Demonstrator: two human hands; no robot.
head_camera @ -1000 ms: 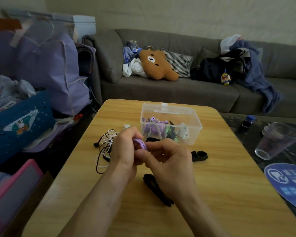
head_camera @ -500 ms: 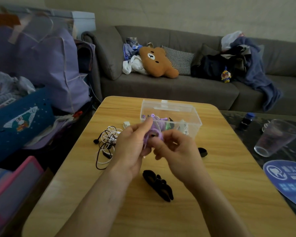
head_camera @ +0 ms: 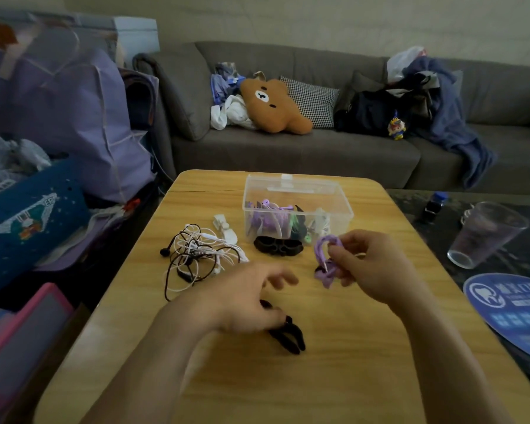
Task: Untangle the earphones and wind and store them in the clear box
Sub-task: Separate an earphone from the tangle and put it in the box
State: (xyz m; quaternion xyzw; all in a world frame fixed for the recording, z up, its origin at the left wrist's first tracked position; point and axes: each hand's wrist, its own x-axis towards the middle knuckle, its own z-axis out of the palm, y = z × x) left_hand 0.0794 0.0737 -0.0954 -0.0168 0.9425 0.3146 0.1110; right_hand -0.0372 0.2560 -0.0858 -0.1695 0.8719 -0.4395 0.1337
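My right hand [head_camera: 371,264] pinches a wound purple earphone [head_camera: 326,261] above the bench [head_camera: 349,362], just near of the clear box [head_camera: 297,209], which holds more earphones. My left hand [head_camera: 245,301] hovers with fingers relaxed over a black clip [head_camera: 288,335]. A tangle [head_camera: 196,255] of white and dark earphones lies left

Grey sofa [head_camera: 288,148] behind wood table [head_camera: 288,377]; dim rm.

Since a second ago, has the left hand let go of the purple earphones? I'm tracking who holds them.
Yes. The left hand has dropped toward the near table edge, away from the clear box; only the right hand holds the purple earphones.
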